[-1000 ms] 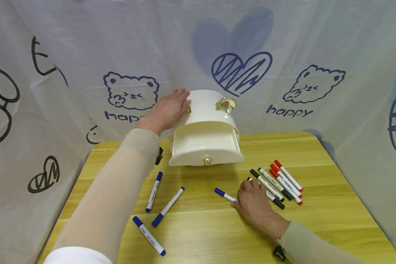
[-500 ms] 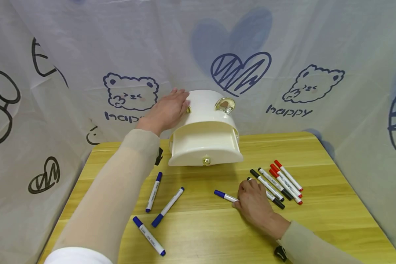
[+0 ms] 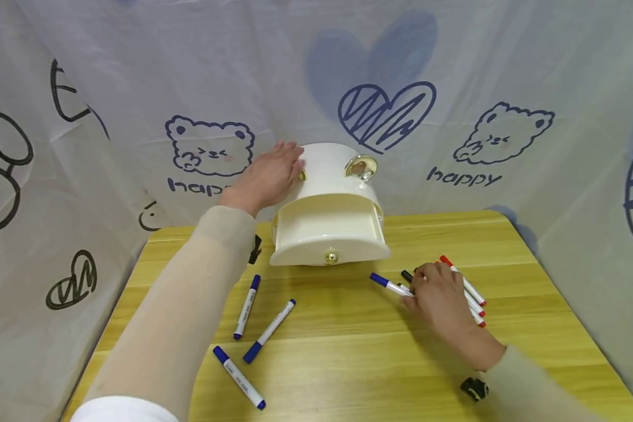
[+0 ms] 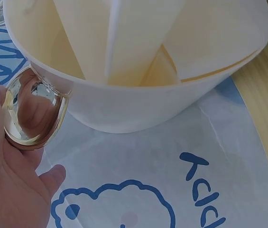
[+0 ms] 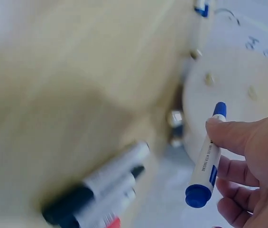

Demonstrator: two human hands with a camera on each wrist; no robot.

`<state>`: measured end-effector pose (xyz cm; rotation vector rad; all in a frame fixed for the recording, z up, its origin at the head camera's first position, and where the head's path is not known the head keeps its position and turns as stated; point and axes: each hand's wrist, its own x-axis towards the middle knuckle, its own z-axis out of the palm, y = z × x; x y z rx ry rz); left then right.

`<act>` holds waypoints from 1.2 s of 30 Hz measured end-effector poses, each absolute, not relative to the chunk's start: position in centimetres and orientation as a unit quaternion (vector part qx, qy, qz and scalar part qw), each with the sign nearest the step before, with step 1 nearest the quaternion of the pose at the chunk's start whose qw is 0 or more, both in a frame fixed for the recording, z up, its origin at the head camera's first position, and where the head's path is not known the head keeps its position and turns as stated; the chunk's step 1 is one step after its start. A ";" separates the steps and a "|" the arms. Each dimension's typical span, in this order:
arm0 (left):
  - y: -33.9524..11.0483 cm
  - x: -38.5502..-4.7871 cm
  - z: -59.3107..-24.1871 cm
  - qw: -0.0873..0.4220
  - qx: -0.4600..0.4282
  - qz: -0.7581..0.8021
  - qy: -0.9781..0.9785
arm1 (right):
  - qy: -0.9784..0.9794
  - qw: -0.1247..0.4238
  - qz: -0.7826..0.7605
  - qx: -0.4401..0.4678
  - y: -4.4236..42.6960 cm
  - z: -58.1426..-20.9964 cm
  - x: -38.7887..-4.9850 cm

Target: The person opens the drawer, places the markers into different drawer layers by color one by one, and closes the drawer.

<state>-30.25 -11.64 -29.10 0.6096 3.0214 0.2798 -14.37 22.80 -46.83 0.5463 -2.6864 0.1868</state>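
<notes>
In the head view my left hand (image 3: 271,176) rests on the upper left side of a white storage box (image 3: 324,170) with gold ear-like trims. The left wrist view shows this hand against one gold trim (image 4: 35,109). The box's drawer (image 3: 329,249), with a gold knob, is pulled out. My right hand (image 3: 445,302) pinches a blue-capped marker (image 3: 387,283) between thumb and fingers. In the right wrist view this marker (image 5: 205,166) is held above the table. Under and beside the hand lie black-capped markers (image 5: 93,192), partly hidden, and red-capped markers (image 3: 469,284).
Three blue markers lie on the wooden table (image 3: 337,363): one upright-angled marker (image 3: 247,306), one slanted marker (image 3: 269,331) and one nearer marker (image 3: 239,377). A printed white curtain (image 3: 295,70) hangs behind and at the sides.
My right hand has moved right and away from me, carrying the blue marker up off the table and over the black markers. My left hand and the box have stayed put.
</notes>
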 end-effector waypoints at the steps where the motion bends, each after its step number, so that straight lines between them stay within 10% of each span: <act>1: -11.6 -30.3 -29.1 0.023 0.198 0.093 0.975 | -0.960 0.195 0.069 0.190 23.3 -46.4 -14.5; 36: -11.5 -30.2 -29.1 0.022 0.195 0.111 0.974 | -0.930 0.295 0.073 0.208 23.5 -34.5 -18.0</act>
